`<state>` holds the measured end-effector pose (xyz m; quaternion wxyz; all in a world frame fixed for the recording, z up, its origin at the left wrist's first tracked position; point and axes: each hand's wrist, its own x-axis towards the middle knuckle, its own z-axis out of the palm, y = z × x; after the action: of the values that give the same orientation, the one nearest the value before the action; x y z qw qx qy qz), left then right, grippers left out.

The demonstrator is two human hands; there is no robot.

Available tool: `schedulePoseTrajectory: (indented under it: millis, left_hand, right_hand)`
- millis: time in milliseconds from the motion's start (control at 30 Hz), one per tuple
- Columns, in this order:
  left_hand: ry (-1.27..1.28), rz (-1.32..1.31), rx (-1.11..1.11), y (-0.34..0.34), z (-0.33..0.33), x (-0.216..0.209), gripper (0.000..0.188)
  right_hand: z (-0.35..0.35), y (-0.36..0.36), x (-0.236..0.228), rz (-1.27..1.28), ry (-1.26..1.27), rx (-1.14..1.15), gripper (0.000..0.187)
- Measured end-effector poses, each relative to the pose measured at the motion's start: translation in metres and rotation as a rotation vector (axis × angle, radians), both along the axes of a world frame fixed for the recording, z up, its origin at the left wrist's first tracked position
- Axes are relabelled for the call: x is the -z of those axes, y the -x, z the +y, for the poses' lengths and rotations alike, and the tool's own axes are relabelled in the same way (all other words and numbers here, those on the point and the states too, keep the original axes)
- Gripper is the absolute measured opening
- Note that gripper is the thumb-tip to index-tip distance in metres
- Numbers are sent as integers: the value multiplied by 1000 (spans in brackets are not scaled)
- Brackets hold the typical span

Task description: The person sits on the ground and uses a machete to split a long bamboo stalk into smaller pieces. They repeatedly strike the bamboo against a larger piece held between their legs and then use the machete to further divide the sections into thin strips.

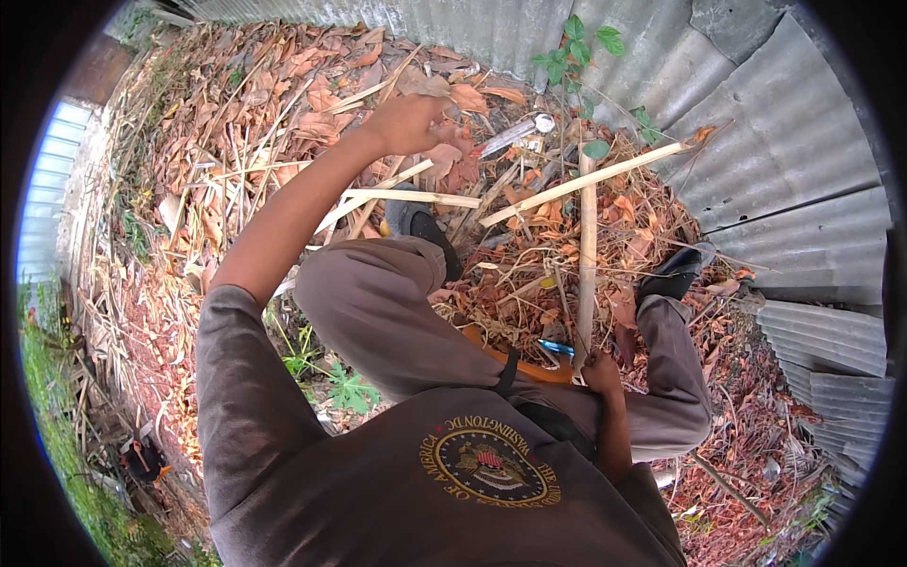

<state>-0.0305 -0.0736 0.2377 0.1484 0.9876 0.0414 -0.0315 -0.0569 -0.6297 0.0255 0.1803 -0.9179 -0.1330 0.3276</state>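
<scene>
My left hand (pixel 408 124) is stretched out over dry brown leaves at the upper middle. Its fingers are blurred against the leaves, so I cannot make out whether they hold anything. Low at the right of my lap, my right hand (pixel 602 371) is closed at the lower end of a pale wooden stick (pixel 588 250), which stands up from it between my legs. Across the stick's upper part slants a split pale strip of wood (pixel 588 183). Beside my right hand lie a blue object (pixel 556 348) and an orange thing (pixel 546 369), both partly hidden.
Corrugated metal sheets (pixel 775 142) wall off the far side and the right. Cut pale strips (pixel 411 197) lie by my left shoe (pixel 422 230). My right shoe (pixel 673 274) rests on dry litter. A leafy green plant (pixel 572 59) grows by the sheets.
</scene>
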Motion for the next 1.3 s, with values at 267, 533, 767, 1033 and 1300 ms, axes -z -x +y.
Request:
schedulePoseTrajectory:
  millis: [267,533,767,1033,1300]
  left_hand:
    - [289,192,-480,-104,-153,266,55]
    - [162,345,-294,-108,-176,308,40]
    - [485,86,-74,-75,-51,179,35]
    - [168,255,-346,74,89,69,38]
    - [75,588,-575,162,109,128,80]
  right_hand:
    - [-3,-2,-4,108,13,82,22]
    - [-23,0,15,21,-41,131,22]
    - [-13,-3,12,87,-69,87,21]
    - [-6,-2,13,-17,-122,64,20]
    - [-2,-3,-6,55,-61,49,24]
